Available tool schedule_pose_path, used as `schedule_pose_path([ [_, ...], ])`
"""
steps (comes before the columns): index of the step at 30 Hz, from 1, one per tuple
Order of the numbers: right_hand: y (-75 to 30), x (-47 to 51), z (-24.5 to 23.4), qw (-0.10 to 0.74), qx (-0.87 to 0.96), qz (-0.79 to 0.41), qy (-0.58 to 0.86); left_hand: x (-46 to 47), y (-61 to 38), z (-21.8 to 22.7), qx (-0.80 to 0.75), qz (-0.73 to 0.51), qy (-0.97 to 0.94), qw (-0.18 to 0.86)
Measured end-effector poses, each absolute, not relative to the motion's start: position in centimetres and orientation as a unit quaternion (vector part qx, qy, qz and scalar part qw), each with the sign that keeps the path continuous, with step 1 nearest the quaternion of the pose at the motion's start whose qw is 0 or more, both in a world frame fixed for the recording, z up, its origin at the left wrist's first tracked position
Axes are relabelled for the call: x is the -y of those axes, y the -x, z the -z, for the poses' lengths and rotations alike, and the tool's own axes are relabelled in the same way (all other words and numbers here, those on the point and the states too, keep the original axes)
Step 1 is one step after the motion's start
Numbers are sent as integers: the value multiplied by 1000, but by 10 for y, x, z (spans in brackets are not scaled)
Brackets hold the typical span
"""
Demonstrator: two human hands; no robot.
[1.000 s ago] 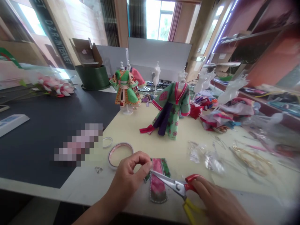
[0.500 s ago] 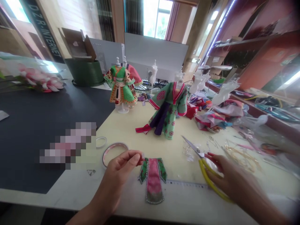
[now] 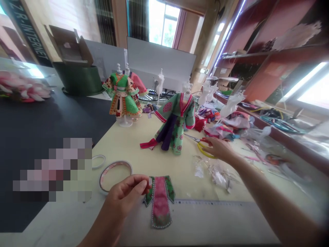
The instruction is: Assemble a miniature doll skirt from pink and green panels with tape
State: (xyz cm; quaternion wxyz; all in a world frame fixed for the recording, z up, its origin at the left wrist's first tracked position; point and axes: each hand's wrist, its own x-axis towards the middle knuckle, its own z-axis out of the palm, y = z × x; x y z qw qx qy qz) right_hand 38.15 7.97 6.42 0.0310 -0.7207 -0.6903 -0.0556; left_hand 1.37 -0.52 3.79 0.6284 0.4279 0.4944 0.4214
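Observation:
My left hand (image 3: 128,193) is closed in a pinch on a small pale piece (image 3: 150,181), perhaps tape, just above the table. Beside its fingertips lies a flat pink and green doll garment piece (image 3: 161,202) with pearl-like edging. My right hand (image 3: 216,147) reaches far out over the table. It grips yellow-handled scissors (image 3: 205,151), whose blades point left toward a green and purple doll dress (image 3: 180,118) on a stand. A tape roll (image 3: 102,180) rests left of my left hand.
A ruler (image 3: 205,203) lies right of the garment piece. Clear plastic packets (image 3: 218,175) are on the table's right side. Fabric scraps (image 3: 218,128) and white mannequins (image 3: 231,104) stand behind. A second dressed mannequin (image 3: 123,94) is at back left. A smaller ring (image 3: 98,162) lies near the dark mat (image 3: 77,120).
My right hand has moved forward and to the left with the scissors, toward the dress. My left hand keeps its pinch by the garment piece. The view has turned slightly right.

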Motion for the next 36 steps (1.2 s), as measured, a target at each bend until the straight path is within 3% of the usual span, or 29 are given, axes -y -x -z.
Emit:
schedule_pose_path([
  [8, -405, -107, -37, 66, 721, 31, 689, 5, -19, -39, -477, -401, -451, 639],
  [16, -345, -66, -56, 176, 757, 17, 629, 5, -25, -36, -455, -385, -456, 661],
  [19, -283, -24, -66, 300, 799, -109, 509, 5, -28, -39, -441, -373, -547, 606],
  [22, -231, 11, -71, 340, 828, -178, 410, 6, -29, -40, -425, -373, -630, 532],
  [36, -205, 27, -56, 337, 847, -107, 397, 14, -29, -32, -390, -427, -751, 319],
])
